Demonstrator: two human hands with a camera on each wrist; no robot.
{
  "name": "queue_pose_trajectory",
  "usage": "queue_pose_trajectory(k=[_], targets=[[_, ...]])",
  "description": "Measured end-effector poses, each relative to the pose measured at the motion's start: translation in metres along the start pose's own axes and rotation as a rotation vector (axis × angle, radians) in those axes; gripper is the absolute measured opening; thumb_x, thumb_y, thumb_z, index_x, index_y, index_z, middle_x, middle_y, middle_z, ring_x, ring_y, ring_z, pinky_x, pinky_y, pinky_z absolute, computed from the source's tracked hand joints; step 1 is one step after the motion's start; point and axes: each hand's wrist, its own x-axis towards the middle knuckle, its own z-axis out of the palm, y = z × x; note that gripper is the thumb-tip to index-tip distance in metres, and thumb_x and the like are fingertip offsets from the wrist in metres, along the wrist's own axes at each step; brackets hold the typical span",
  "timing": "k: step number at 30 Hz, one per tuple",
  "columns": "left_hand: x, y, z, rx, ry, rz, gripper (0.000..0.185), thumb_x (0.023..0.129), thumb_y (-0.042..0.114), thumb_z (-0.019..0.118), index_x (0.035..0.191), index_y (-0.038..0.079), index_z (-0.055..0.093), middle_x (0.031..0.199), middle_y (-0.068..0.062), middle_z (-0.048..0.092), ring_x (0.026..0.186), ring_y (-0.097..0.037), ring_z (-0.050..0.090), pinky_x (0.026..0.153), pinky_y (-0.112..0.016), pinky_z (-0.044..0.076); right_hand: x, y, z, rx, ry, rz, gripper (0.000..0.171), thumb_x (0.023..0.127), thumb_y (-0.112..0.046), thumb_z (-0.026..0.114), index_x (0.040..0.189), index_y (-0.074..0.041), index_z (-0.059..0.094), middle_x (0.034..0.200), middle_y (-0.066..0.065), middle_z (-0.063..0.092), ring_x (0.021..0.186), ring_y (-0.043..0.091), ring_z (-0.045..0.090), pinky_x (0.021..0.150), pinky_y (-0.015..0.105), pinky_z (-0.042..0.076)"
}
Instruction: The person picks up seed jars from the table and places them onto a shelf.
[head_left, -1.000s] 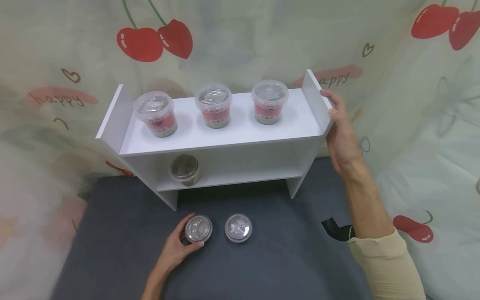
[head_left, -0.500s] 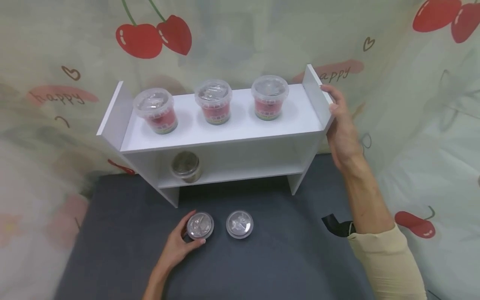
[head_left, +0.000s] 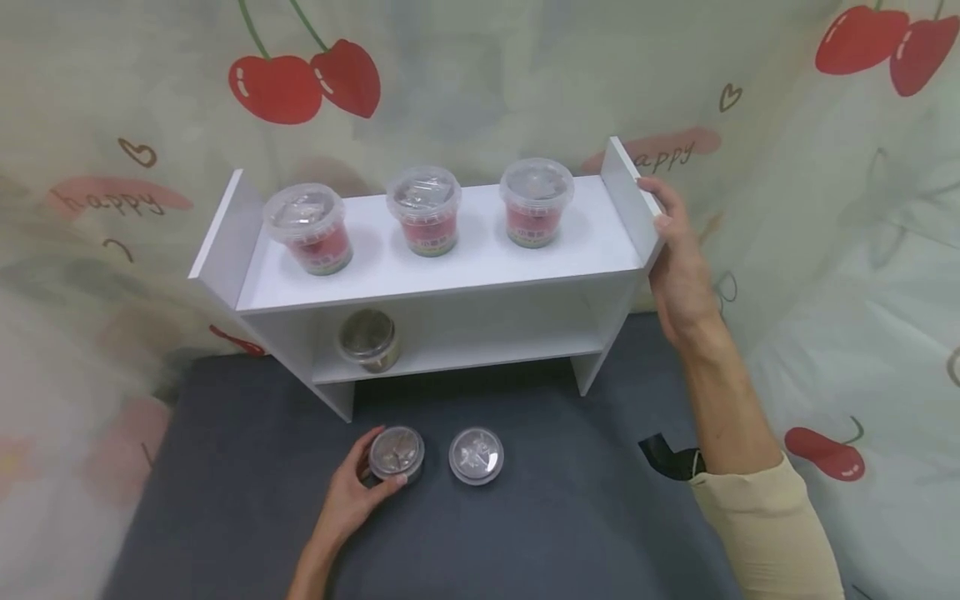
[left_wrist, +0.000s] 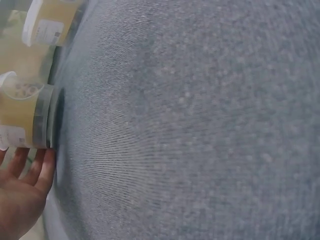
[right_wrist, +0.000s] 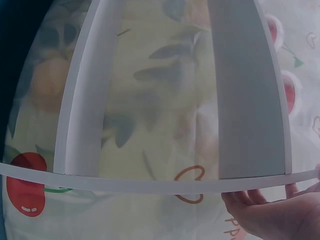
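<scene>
Two lidded jars on the dark grey counter (head_left: 525, 517), just in front of a white two-tier shelf (head_left: 450, 275). Left jar (head_left: 396, 455) gripped by the left hand (head_left: 352, 496) — fingers and thumb curled round its sides, base seemingly on the cloth, though hard to tell from above. Same jar (left_wrist: 22, 117) in the left wrist view, sideways at the frame's edge, fingertips (left_wrist: 35, 167) against its label. Second jar (head_left: 476, 455) just beside, to the right, untouched, clear lid on.

Right hand (head_left: 678, 267) clamped on the shelf's right side panel (head_left: 630, 204) — fingers wrapped over the outer face near the top edge, thumb at the front edge, forearm in a beige sleeve (head_left: 765, 533) running back to the lower right. Seen too in the right wrist view, with fingers (right_wrist: 260, 200) against the white board edge.

Three red-labelled tubs with clear lids along the top tier, spaced apart: left tub (head_left: 307, 229), middle tub (head_left: 423, 210), right tub (head_left: 536, 202). One darker jar (head_left: 367, 340) on the lower tier, toward its left end, under the left tub.

Behind, a pale cherry-print cloth (head_left: 480, 75) with red cherries and the word "happy". Small black object (head_left: 663, 457) on the counter beside the right forearm, kind unclear.
</scene>
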Motion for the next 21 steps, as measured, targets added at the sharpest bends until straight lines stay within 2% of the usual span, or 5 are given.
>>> queue_pose_trajectory(k=[5, 9, 13, 19, 21], targets=[[-0.001, -0.001, -0.001, -0.031, -0.002, 0.044, 0.078, 0.075, 0.003, 0.085, 0.143, -0.002, 0.048, 0.129, -0.022, 0.061, 0.111, -0.013, 0.06, 0.088, -0.024, 0.05, -0.001, 0.002, -0.001, -0.002, 0.0, -0.007, 0.045, 0.098, -0.032, 0.04, 0.142, -0.021, 0.044, 0.139, 0.012, 0.038, 0.121, 0.026, 0.038, 0.094, 0.041, 0.028], [0.0, -0.016, 0.002, -0.063, 0.003, 0.079, 0.079, 0.074, 0.0, 0.085, 0.144, 0.001, 0.048, 0.129, -0.022, 0.061, 0.11, -0.005, 0.059, 0.087, -0.019, 0.049, -0.002, 0.002, -0.001, -0.009, 0.001, -0.012, 0.046, 0.098, -0.032, 0.04, 0.142, -0.021, 0.044, 0.139, 0.011, 0.038, 0.123, 0.027, 0.037, 0.095, 0.041, 0.027], [0.003, -0.026, 0.004, -0.106, 0.021, 0.083, 0.079, 0.075, 0.0, 0.084, 0.145, 0.007, 0.049, 0.129, -0.017, 0.058, 0.111, -0.001, 0.057, 0.089, -0.017, 0.047, -0.001, 0.001, -0.001, -0.002, 0.002, -0.008, 0.045, 0.098, -0.031, 0.039, 0.141, -0.022, 0.045, 0.138, 0.012, 0.039, 0.12, 0.026, 0.039, 0.093, 0.04, 0.029], [0.004, -0.018, 0.003, -0.137, 0.051, 0.118, 0.081, 0.073, 0.0, 0.086, 0.145, 0.011, 0.05, 0.128, -0.012, 0.058, 0.113, -0.004, 0.057, 0.092, -0.017, 0.047, -0.001, 0.001, -0.001, 0.012, 0.002, -0.006, 0.044, 0.098, -0.03, 0.039, 0.141, -0.022, 0.045, 0.136, 0.013, 0.04, 0.118, 0.026, 0.04, 0.092, 0.04, 0.03], [0.003, -0.007, 0.002, -0.13, 0.066, 0.11, 0.083, 0.071, -0.002, 0.086, 0.145, 0.01, 0.05, 0.129, -0.012, 0.058, 0.114, -0.004, 0.057, 0.092, -0.017, 0.047, -0.001, 0.001, -0.001, 0.006, 0.001, -0.007, 0.045, 0.098, -0.03, 0.038, 0.142, -0.022, 0.045, 0.137, 0.013, 0.04, 0.119, 0.026, 0.04, 0.092, 0.04, 0.03]])
